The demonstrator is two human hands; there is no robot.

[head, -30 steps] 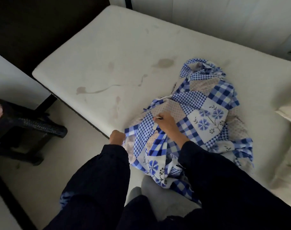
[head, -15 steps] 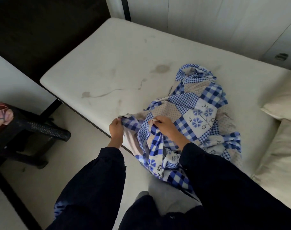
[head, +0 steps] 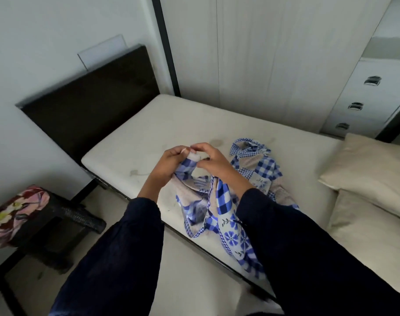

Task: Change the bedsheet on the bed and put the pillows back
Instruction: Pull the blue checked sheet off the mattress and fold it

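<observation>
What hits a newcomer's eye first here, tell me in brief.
The blue-checked bedsheet, bunched near the bed's edge, with the left hand and right hand pinching one raised edge. Under it lies the bare, stained mattress, and two cream pillows lie at the right.

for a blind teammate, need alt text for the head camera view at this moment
The left hand and right hand pinch one corner of a blue checked bedsheet, the rest lying crumpled on a bare, stained mattress. Two cream pillows lie at the right of the frame; a dark headboard stands at the left.
</observation>
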